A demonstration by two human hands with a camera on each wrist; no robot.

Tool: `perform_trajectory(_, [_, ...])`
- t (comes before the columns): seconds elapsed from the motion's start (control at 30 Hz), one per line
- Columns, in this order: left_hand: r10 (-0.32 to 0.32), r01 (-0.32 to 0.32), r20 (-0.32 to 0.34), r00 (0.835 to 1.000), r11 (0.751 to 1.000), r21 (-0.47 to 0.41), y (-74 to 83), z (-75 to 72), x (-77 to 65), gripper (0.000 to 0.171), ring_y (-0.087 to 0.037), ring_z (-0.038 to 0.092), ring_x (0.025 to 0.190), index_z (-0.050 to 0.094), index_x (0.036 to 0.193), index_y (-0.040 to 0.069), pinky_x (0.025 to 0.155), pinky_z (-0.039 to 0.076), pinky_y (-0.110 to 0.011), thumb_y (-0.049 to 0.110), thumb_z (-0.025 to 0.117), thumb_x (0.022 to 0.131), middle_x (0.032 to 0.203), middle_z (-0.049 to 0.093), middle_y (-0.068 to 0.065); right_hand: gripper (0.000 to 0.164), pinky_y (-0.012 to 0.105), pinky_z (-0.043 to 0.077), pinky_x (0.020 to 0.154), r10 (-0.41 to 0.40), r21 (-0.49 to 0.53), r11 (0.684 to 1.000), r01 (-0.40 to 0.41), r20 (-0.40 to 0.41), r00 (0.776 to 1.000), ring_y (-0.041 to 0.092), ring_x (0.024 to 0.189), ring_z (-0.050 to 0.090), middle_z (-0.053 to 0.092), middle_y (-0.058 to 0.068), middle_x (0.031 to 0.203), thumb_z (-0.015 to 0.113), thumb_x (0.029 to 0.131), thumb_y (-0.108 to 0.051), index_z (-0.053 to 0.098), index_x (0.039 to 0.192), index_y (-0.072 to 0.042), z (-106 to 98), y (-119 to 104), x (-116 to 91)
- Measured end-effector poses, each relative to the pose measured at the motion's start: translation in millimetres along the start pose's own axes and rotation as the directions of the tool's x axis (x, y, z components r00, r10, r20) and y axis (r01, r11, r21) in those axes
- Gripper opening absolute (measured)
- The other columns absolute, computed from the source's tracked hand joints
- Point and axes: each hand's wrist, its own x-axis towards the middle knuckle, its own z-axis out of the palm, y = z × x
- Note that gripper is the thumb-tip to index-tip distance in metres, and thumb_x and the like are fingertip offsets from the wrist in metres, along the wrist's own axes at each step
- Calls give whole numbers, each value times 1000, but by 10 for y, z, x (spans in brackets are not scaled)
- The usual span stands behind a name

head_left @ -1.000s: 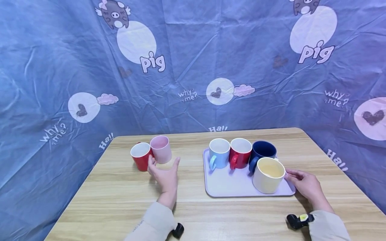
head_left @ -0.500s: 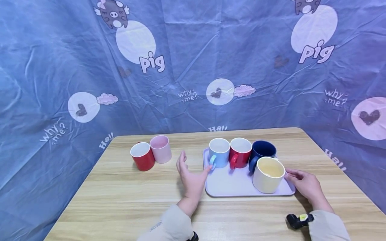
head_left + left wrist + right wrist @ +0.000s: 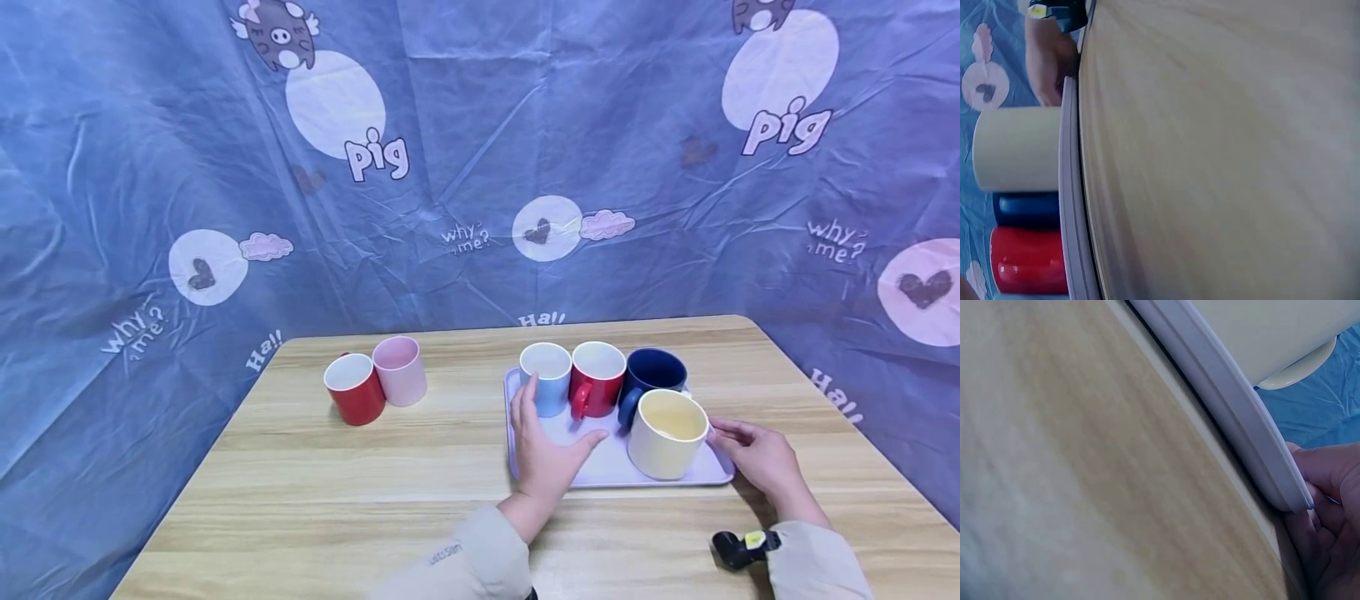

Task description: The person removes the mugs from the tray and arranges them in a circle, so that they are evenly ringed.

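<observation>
My left hand [image 3: 546, 462], fingers spread and empty, is over the left front part of a lilac tray [image 3: 613, 473]. Its fingertips overlap the light blue mug [image 3: 552, 397] in the head view and hide that mug's handle. At the tray's right end my right hand [image 3: 761, 462] grips the rim, thumb above and fingers beneath, as the right wrist view shows. A cream mug [image 3: 662, 450] stands on the tray beside that hand. Behind it is a navy mug [image 3: 660, 371], and a red mug [image 3: 609, 397] stands between the navy and light blue ones.
At the back left of the wooden table [image 3: 300, 492], a second red mug [image 3: 362, 405] and a pink mug [image 3: 407, 382] stand side by side. A blue printed cloth [image 3: 465, 150] hangs behind the table and along its sides.
My left hand has moved right, from beside the mugs at the left to over the tray's left part, and holds nothing. My right hand stays at the tray's right end.
</observation>
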Motion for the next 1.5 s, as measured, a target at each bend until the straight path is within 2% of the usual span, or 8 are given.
perform_trajectory(0.23, [-103,105,132,986,995,-3,90,203,-33,103,-17,36,127,35,144,15,101,40,-40,37,90,60,140,37,1,42,38,41,74,14,5,1000,-14,11,1000,28,91,58,66,24,103,63,92,-31,64,114,6,2,-21,13])
perform_trajectory(0.4, [-131,122,225,966,991,52,116,310,-29,104,-16,38,126,36,144,17,102,39,-35,42,90,58,138,38,2,42,37,41,73,20,10,1000,-20,23,1000,31,93,58,65,26,105,62,93,-30,64,114,6,0,-29,10])
perform_trajectory(0.63, [-134,87,346,929,985,148,132,458,-39,105,-15,37,128,37,143,18,103,37,-33,47,89,57,140,39,2,43,38,41,73,1,5,1000,-1,1,1000,26,89,59,68,23,100,62,92,-31,64,113,6,14,-1,9])
perform_trajectory(0.8, [-121,49,375,919,980,194,150,565,-58,102,-12,40,124,41,139,17,101,37,-28,49,90,55,133,44,4,43,37,42,72,-2,1,1000,2,-5,1000,20,86,59,69,20,97,63,92,-31,64,113,6,15,7,11])
perform_trajectory(0.97, [-135,47,391,911,973,228,195,656,-71,100,-9,45,116,44,137,16,97,41,-26,52,89,54,126,46,5,43,40,42,73,-3,-7,1000,3,-3,1000,20,86,59,69,20,96,63,92,-30,64,114,6,10,9,16])
perform_trajectory(1.13, [-154,73,360,920,971,228,215,744,-87,95,-6,45,110,49,133,18,93,41,-22,51,89,54,119,45,8,42,40,42,72,-4,-6,1000,4,2,1000,25,88,59,69,21,97,62,93,-30,64,114,6,16,16,16])
perform_trajectory(1.37, [-90,18,295,951,971,239,250,833,-131,89,-6,44,105,55,124,16,88,40,-16,49,91,50,111,44,6,42,41,41,73,1,0,1000,-1,-3,1000,30,91,59,69,21,97,62,92,-31,64,114,6,23,20,15])
perform_trajectory(1.5, [-88,26,262,961,973,231,271,896,-174,88,-7,44,103,54,122,15,85,42,-15,47,93,49,110,44,6,43,42,41,74,10,8,1000,-10,0,1000,33,94,58,68,21,98,62,93,-31,64,114,6,26,19,14])
